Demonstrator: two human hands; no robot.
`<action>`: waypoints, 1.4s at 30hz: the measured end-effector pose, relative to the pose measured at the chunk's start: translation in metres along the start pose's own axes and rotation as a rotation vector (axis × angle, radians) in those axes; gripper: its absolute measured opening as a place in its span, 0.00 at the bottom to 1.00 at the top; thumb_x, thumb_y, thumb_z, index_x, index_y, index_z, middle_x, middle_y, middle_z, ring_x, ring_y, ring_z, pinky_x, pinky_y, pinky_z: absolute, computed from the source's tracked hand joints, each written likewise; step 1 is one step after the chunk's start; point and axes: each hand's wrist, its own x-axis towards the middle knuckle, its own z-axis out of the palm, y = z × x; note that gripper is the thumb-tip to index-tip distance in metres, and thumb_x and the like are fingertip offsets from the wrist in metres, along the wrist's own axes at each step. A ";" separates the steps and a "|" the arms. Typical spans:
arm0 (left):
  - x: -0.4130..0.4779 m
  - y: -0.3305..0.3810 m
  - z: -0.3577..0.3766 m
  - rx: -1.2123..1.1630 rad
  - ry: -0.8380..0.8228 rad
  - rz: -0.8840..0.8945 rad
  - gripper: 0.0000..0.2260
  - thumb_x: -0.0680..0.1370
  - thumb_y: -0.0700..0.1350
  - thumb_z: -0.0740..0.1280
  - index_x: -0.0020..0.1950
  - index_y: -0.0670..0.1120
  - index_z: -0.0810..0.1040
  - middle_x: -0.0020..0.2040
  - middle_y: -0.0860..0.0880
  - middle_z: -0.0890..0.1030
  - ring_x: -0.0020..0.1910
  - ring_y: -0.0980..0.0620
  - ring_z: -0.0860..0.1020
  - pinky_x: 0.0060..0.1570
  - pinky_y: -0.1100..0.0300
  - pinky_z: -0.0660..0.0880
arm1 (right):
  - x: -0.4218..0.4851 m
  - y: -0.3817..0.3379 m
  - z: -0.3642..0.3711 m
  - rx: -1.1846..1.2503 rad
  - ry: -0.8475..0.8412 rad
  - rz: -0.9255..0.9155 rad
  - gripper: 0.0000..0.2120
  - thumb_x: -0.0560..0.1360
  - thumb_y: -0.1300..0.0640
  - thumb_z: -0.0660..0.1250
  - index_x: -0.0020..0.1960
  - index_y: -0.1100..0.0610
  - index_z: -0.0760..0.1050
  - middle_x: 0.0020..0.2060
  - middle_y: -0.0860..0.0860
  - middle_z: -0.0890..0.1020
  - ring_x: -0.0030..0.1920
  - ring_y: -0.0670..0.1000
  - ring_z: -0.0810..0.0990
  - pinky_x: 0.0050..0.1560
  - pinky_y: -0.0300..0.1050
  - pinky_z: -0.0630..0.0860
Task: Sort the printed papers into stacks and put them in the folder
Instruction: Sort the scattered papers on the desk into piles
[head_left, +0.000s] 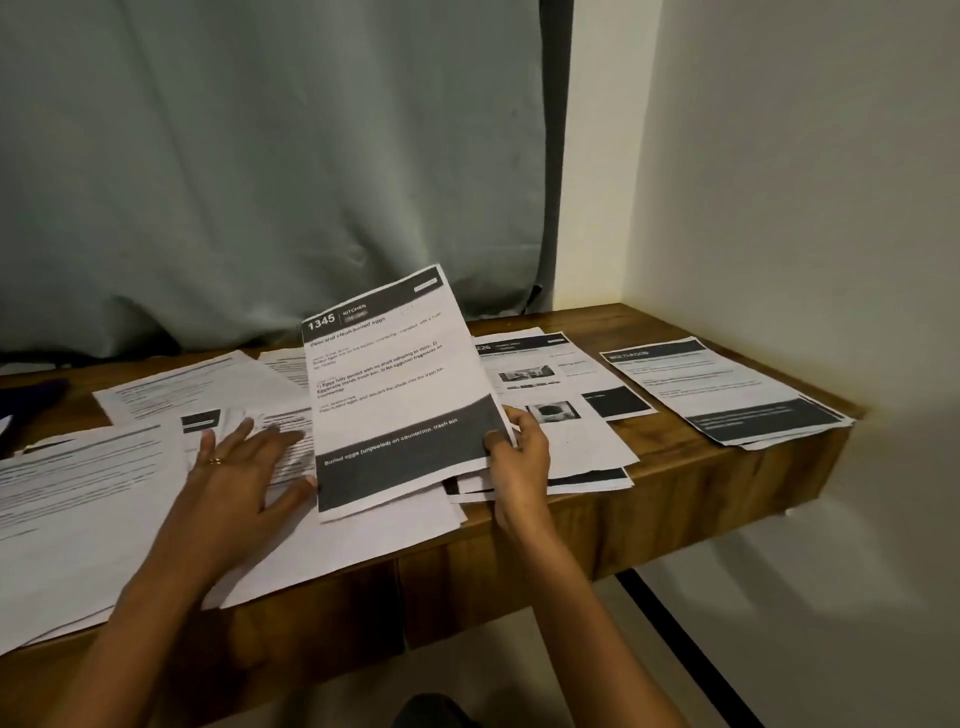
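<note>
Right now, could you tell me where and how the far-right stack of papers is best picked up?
Pinch the far-right stack at its near edge, which seems to jut past the table front, coming from the front with thumb on top; it lies flat, and the wall closes off its right side.

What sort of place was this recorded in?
Probably a home room or small office corner: a wooden desk set against a plain wall, a grey-green curtain hanging behind it, and printed papers spread over the top, one sheet held up by the right hand.
</note>
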 end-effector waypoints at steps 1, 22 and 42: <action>0.005 0.007 0.000 -0.020 0.002 0.025 0.33 0.73 0.66 0.54 0.73 0.50 0.68 0.74 0.46 0.67 0.76 0.45 0.58 0.73 0.51 0.41 | 0.003 -0.004 -0.006 0.008 0.017 -0.004 0.13 0.78 0.62 0.63 0.62 0.55 0.73 0.56 0.52 0.80 0.55 0.51 0.80 0.45 0.38 0.80; 0.050 0.163 0.062 -0.167 -0.351 0.222 0.46 0.61 0.79 0.32 0.77 0.61 0.47 0.79 0.54 0.47 0.78 0.52 0.47 0.74 0.53 0.41 | 0.069 -0.012 -0.112 -0.235 0.202 0.033 0.11 0.79 0.65 0.60 0.58 0.54 0.71 0.59 0.55 0.78 0.58 0.55 0.78 0.53 0.52 0.80; 0.064 0.198 0.052 -0.110 -0.398 0.285 0.55 0.53 0.81 0.26 0.78 0.59 0.44 0.79 0.54 0.44 0.77 0.54 0.42 0.69 0.57 0.36 | 0.143 -0.066 -0.199 -0.197 0.437 -0.020 0.14 0.76 0.68 0.63 0.60 0.58 0.74 0.57 0.56 0.78 0.54 0.58 0.80 0.51 0.53 0.81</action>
